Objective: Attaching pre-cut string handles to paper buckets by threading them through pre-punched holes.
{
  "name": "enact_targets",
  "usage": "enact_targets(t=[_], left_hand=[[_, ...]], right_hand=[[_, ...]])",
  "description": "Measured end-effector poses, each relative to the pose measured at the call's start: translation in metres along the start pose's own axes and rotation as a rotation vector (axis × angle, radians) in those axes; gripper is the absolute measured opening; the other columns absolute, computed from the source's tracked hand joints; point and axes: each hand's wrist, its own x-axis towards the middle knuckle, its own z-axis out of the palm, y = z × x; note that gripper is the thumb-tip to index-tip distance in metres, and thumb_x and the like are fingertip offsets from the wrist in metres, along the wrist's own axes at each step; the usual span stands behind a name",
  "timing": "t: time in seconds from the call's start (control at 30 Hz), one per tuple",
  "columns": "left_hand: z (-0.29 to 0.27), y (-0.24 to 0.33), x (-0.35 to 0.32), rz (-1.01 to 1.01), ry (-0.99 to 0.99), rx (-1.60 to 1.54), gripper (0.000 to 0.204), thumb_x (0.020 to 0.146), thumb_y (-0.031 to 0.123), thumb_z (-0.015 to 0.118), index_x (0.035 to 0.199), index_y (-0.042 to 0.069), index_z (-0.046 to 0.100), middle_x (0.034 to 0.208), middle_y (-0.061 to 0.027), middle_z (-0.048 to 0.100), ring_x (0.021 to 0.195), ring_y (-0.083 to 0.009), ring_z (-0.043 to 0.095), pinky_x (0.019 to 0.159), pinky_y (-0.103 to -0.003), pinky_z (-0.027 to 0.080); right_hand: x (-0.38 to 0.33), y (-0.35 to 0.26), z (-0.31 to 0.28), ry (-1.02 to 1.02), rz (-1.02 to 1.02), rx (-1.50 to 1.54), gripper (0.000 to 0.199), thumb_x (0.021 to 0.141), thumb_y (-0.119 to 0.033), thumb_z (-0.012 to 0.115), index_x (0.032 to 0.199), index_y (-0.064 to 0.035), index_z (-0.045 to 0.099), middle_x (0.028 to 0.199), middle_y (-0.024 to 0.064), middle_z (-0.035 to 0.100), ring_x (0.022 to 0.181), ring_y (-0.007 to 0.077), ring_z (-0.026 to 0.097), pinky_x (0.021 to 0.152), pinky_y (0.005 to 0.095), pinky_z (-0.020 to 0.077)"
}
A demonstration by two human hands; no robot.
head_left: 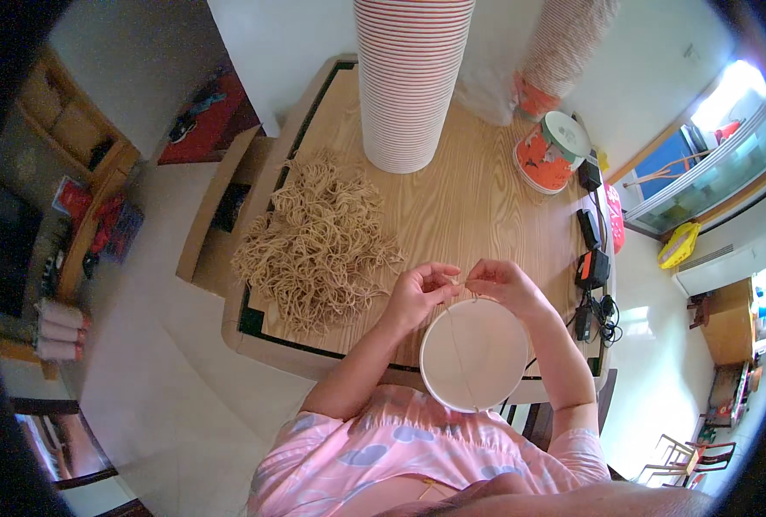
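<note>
A white paper bucket [478,353] is held close to my body at the table's front edge, its open mouth facing up. A thin string [457,340] runs across the mouth from the near rim to the far rim. At the far rim my left hand [423,291] pinches the string between thumb and fingers. Just across from it, my right hand [501,283] pinches too, its fingertips on the string near the rim. The exact shape of the string between the fingertips is too small to make out. Left of my hands lies a loose pile of beige cords [318,246].
A tall stack of white buckets [413,82] stands at the back of the wooden table [478,215]. Further right are another bagged stack [568,52] and an orange-and-white bucket [547,155]. Black adapters and cables [591,269] line the right edge. An open cardboard box [219,215] sits beyond the left edge.
</note>
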Motion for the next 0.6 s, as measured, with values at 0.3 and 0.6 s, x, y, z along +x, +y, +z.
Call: enact_targets(t=[0.3,0.6], left_hand=[[0.0,0.003,0.003,0.011,0.015,0.103,0.01,0.081,0.009,0.067,0.088,0.002,0.067,0.08,-0.0013,0.066,0.073,-0.0062,0.058,0.068,-0.021,0.047],[-0.004,0.007,0.004,0.012,-0.021,0.232,0.01,0.082,0.011,0.066,0.088,0.003,0.066,0.079,0.0005,0.065,0.072,-0.006,0.058,0.066,-0.022,0.047]], right_hand=[[0.005,0.005,0.0,0.032,-0.035,-0.107,0.006,0.083,-0.007,0.064,0.083,-0.0031,0.06,0.075,-0.0023,0.056,0.07,0.005,0.052,0.062,0.0204,0.042],[0.002,-0.007,0.005,0.068,-0.013,-0.068,0.006,0.083,-0.01,0.064,0.084,-0.0039,0.061,0.075,-0.0036,0.055,0.07,0.0043,0.049,0.062,0.0203,0.0389]])
